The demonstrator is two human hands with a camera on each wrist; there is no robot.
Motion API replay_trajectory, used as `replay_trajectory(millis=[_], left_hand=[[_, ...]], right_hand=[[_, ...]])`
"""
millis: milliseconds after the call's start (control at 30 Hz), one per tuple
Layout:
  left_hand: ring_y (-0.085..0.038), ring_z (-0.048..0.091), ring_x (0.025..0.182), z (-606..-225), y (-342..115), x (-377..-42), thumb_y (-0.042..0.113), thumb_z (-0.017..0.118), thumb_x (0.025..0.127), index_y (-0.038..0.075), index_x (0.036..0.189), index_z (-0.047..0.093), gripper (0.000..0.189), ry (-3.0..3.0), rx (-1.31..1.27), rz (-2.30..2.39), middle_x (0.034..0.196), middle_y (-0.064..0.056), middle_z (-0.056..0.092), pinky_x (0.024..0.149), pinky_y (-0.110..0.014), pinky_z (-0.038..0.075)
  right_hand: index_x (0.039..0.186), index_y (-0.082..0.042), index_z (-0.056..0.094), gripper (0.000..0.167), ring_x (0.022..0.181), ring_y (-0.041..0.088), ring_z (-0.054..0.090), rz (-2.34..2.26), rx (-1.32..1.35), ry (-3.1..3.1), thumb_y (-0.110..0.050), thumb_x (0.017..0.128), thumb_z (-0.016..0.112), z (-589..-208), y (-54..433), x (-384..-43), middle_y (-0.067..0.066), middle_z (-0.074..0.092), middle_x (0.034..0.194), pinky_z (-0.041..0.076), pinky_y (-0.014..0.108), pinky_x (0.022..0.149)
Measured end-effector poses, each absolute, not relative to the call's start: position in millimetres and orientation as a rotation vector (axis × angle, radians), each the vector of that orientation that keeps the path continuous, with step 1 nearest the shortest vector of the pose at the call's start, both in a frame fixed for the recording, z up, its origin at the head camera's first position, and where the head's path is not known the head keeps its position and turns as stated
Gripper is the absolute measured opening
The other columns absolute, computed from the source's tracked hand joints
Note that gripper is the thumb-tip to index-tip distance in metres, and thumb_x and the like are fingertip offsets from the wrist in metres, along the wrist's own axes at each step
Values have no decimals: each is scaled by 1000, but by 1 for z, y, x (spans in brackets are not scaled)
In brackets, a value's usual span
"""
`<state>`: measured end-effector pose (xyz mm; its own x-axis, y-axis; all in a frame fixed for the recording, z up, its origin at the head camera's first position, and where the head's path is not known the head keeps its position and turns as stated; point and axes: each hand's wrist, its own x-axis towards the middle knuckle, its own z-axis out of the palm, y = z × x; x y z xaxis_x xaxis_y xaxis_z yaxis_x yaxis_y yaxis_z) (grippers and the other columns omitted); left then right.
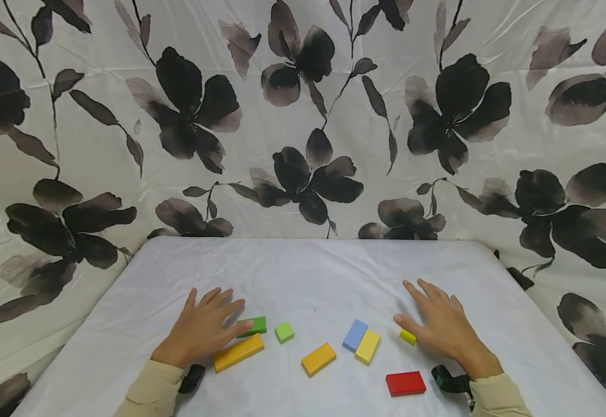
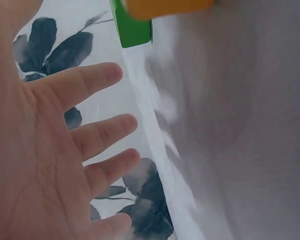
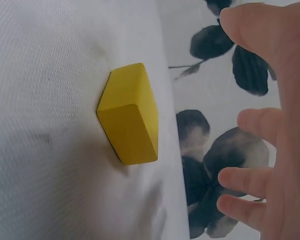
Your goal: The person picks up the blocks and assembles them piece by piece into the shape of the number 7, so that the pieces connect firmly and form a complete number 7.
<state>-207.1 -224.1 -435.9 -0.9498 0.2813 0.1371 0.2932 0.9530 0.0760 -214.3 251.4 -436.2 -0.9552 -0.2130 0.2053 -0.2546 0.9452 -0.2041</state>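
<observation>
My left hand is spread with straight fingers, its thumb overlapping a green block in the head view. Just below lies a long orange block; both blocks also appear at the top of the left wrist view. Over on the right, my right hand has its fingers extended and holds nothing. A small yellow block sits on the cloth beneath it, apart from the fingers in the right wrist view and partly hidden by the thumb side in the head view.
Between the hands lie a light green cube, an orange block, and a blue block against a yellow block. Nearer the front is a red block. A white cloth covers the table; a floral curtain hangs behind.
</observation>
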Motion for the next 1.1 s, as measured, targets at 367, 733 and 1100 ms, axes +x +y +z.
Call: replay_trajectory(millis=[367,733,1100], left_hand=[[-32,51,128,-440,-213,-209,70,46,95,19,129,69,66,-2961,-522,-161,136,-9,59,109,-66,26],[-28,55,124,-439,-205,-209,55,61,95,18,124,72,48,-2925,-575,-239,129,-4,64,105,-54,38],[-23,58,121,-443,-194,-204,43,67,94,22,123,73,36,-2900,-618,-308,126,0,65,101,-50,44]], right_hand=[[146,-12,51,67,133,42,44,597,391,-2940,-53,95,62,-440,251,-212,18,49,146,36,68,102],[132,-9,64,46,126,34,54,845,505,-2900,-36,95,69,-447,246,-215,9,62,132,42,57,103],[132,-12,65,44,124,29,56,874,545,-2938,-37,95,69,-449,237,-213,4,63,131,43,55,103]])
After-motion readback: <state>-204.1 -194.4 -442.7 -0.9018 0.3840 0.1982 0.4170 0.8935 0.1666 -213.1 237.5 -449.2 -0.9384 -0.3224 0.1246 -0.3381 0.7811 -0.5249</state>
